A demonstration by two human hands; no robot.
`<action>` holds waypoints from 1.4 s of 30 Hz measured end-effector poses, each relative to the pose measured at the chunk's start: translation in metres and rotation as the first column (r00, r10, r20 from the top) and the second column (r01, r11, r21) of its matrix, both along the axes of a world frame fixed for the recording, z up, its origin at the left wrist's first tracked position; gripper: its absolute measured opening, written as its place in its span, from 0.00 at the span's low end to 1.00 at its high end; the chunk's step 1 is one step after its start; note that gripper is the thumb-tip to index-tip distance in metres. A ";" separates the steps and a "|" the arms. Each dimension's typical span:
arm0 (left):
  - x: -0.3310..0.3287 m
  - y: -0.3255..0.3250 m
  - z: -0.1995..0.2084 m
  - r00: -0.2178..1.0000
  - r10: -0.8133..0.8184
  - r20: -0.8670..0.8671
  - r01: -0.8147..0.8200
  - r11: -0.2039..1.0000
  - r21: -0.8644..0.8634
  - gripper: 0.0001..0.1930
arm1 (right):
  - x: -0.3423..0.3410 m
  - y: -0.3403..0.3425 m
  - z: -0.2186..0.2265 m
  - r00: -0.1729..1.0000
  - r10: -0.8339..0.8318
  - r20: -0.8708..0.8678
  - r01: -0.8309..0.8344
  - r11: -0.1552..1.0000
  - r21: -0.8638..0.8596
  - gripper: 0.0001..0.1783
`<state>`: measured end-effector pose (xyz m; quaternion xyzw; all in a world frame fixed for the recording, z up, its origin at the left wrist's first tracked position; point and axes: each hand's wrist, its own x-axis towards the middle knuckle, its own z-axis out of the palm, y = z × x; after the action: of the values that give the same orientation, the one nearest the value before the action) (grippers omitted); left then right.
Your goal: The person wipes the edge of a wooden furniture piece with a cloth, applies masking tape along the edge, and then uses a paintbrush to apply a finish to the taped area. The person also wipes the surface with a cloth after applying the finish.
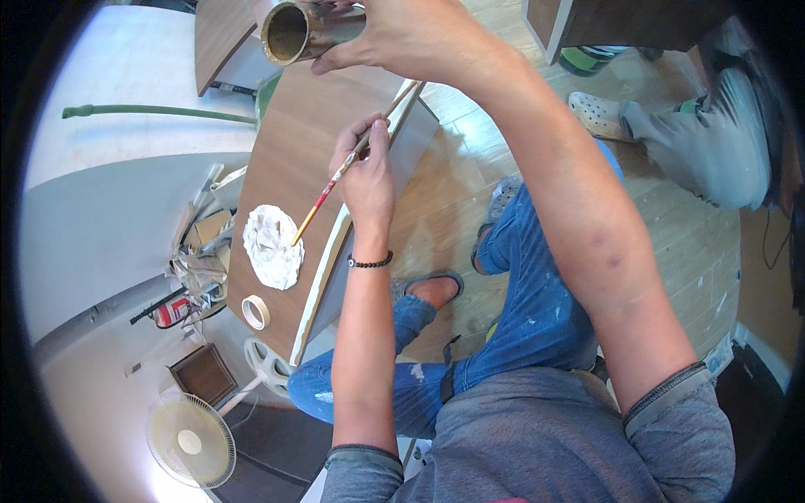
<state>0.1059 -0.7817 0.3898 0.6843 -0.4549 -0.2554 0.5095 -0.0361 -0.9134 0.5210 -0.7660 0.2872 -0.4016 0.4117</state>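
Observation:
My left hand (366,168) is closed round a thin paintbrush (334,180) with a red and yellow handle. One end of the brush lies over the white edge strip (323,281) of a brown wooden board; its yellow end hangs beside a crumpled white blob (272,247), perhaps cloth or paste. At the top my right hand (381,38) grips a round, stained can-like cylinder (287,35), its open end turned toward me. Part of the right hand and cylinder is cut off by the frame's edge. A roll of masking tape (256,312) sits on the board (293,151).
A standing fan (191,440), a fire extinguisher (172,312) and piled odds and ends lie to the left. A green pole (159,110) crosses the upper left. Another person's leg (700,138) and clog are at the right. A brown cabinet (637,21) stands top right.

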 end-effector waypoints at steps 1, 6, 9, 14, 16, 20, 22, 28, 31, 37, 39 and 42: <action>-0.002 -0.001 0.002 1.000 -0.006 0.005 0.006 1.000 0.008 0.13 | 0.000 0.000 0.000 1.000 0.002 0.000 -0.002 1.000 0.007 0.30; -0.006 -0.013 0.004 0.999 -0.021 0.037 0.020 0.999 0.030 0.13 | 0.000 0.001 0.001 1.000 0.012 -0.006 -0.012 1.000 0.003 0.29; -0.009 -0.014 0.007 0.998 -0.022 0.053 0.018 0.997 0.072 0.14 | -0.001 -0.001 0.002 1.000 0.009 -0.012 -0.009 1.000 -0.003 0.29; -0.010 -0.019 0.009 0.996 -0.024 0.082 0.015 0.995 0.101 0.13 | -0.001 -0.001 0.000 1.000 -0.012 -0.018 0.012 1.000 -0.009 0.30; -0.007 -0.019 0.006 0.996 -0.032 0.078 0.025 0.995 0.091 0.13 | -0.002 0.000 0.002 1.000 -0.001 -0.022 0.001 1.000 0.007 0.30; 0.000 -0.014 0.004 0.997 -0.039 0.060 0.035 0.997 0.075 0.12 | -0.004 0.002 0.005 0.999 0.022 -0.029 -0.022 1.000 0.017 0.30; 0.001 -0.012 0.004 0.997 -0.040 0.061 0.035 0.997 0.075 0.12 | 0.002 -0.001 -0.002 1.000 0.016 0.006 -0.016 1.000 -0.013 0.31; 0.005 -0.001 0.012 0.996 -0.032 0.085 0.024 0.994 0.102 0.12 | 0.002 -0.001 -0.003 1.000 0.000 -0.005 0.000 1.000 -0.020 0.31; 0.008 0.012 0.017 0.993 -0.021 0.120 0.006 0.993 0.119 0.12 | -0.006 0.003 0.009 0.998 0.033 -0.056 -0.030 0.999 0.045 0.31; 0.005 0.019 0.021 0.998 0.023 0.065 -0.025 0.999 0.028 0.11 | 0.003 0.000 -0.004 1.000 0.005 -0.004 -0.005 1.000 -0.020 0.31; 0.000 0.011 0.023 0.999 0.003 0.051 -0.004 1.000 0.026 0.11 | 0.003 0.001 -0.002 1.000 0.018 -0.004 -0.018 1.000 -0.021 0.31; 0.003 0.005 0.023 0.998 -0.041 0.049 0.039 0.998 0.044 0.11 | 0.005 0.001 -0.003 1.000 -0.004 -0.013 0.003 0.999 -0.054 0.31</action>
<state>0.1088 -0.7769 0.4126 0.6921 -0.4756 -0.2581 0.4777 -0.0315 -0.9121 0.5178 -0.7790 0.2804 -0.4048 0.3881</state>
